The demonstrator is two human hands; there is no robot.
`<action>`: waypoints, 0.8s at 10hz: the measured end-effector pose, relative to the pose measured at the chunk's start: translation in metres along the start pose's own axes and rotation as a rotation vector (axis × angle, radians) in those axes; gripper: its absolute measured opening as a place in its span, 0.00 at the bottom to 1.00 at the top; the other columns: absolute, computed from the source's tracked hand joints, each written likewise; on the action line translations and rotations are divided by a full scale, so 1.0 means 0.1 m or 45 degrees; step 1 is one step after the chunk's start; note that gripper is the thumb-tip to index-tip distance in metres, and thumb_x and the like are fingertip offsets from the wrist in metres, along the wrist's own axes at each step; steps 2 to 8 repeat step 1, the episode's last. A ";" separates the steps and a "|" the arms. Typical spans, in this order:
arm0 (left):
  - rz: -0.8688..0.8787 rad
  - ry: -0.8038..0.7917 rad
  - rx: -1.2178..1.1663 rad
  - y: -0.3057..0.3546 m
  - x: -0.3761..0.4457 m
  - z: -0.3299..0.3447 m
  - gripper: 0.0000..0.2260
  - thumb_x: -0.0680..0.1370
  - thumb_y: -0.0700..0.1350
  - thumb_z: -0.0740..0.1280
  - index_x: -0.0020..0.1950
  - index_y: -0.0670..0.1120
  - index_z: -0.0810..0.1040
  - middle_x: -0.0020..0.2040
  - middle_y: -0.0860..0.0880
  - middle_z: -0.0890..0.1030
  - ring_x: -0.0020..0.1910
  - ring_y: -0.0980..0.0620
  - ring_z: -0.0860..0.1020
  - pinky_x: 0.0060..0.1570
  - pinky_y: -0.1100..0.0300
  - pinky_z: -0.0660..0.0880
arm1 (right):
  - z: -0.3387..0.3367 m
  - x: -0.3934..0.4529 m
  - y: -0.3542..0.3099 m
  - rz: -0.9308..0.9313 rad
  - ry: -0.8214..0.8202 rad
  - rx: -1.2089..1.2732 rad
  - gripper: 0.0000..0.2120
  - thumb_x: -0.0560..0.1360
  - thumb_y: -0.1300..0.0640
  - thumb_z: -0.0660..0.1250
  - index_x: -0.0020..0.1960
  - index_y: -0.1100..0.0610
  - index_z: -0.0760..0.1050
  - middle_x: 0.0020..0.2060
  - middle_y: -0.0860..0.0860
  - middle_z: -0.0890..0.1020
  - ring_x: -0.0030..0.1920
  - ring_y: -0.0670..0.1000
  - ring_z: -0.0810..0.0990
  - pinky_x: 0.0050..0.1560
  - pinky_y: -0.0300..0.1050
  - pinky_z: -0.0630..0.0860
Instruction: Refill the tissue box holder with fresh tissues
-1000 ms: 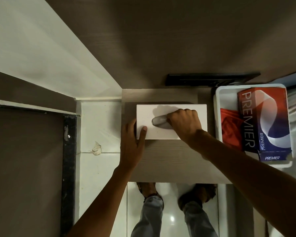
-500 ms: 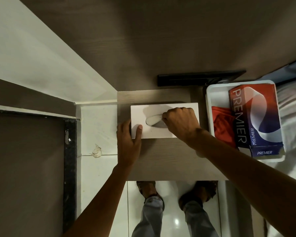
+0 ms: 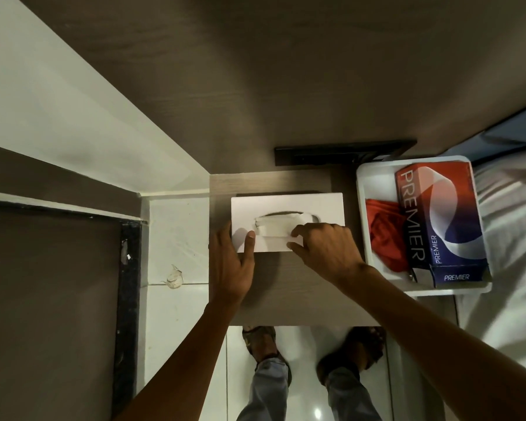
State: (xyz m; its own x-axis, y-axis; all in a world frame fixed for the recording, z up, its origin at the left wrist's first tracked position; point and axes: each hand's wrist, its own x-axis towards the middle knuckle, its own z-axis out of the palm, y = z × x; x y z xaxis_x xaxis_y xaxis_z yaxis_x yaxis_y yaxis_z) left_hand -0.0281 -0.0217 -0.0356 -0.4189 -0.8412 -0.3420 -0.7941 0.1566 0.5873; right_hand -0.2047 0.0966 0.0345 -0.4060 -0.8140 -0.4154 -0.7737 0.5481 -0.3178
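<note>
Right-hand fingertips (image 3: 296,233) curled down onto a tissue (image 3: 278,227) drawn out through the oval slot of the white tissue box holder (image 3: 325,208), thumb pressed near the holder's front edge; pinching or merely flattening the sheet, cannot tell. Right hand (image 3: 328,253) arched over the holder's near right corner. Left thumb (image 3: 249,241) laid flat on the holder's top, left of the slot; remaining fingers of the left hand (image 3: 230,265) kept together against the holder's left side, bracing it without gripping.

Holder lying flat on a small wooden table (image 3: 286,299), toward its far edge, lid closed. To the holder's right, a white tray (image 3: 374,180) carrying a blue-and-red Premier tissue carton (image 3: 438,220) and something red (image 3: 383,235). Below the holder in view, beyond the table's near edge, two feet on pale tiles (image 3: 173,232).

Judged near completion: fresh tissues apparently inside, first sheet being set in the slot.

Possible trouble from here: a sideways or sharp tug tearing the thin sheet at the slot's rim; too long a pull dragging out several interleaved sheets; a slack left brace letting the light holder slide across the table toward the tray; pushing the sheet back so far that it drops below the slot and has to be fished out.
</note>
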 end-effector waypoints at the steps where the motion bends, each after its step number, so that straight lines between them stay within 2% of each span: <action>1: -0.047 0.032 0.127 0.05 -0.07 -0.03 0.33 0.81 0.68 0.60 0.80 0.52 0.61 0.78 0.45 0.67 0.76 0.40 0.71 0.70 0.38 0.78 | -0.04 -0.10 0.04 0.061 0.044 0.082 0.18 0.81 0.38 0.64 0.63 0.47 0.79 0.49 0.48 0.87 0.46 0.47 0.86 0.47 0.41 0.80; 8: -0.047 0.032 0.127 0.05 -0.07 -0.03 0.33 0.81 0.68 0.60 0.80 0.52 0.61 0.78 0.45 0.67 0.76 0.40 0.71 0.70 0.38 0.78 | -0.04 -0.10 0.04 0.061 0.044 0.082 0.18 0.81 0.38 0.64 0.63 0.47 0.79 0.49 0.48 0.87 0.46 0.47 0.86 0.47 0.41 0.80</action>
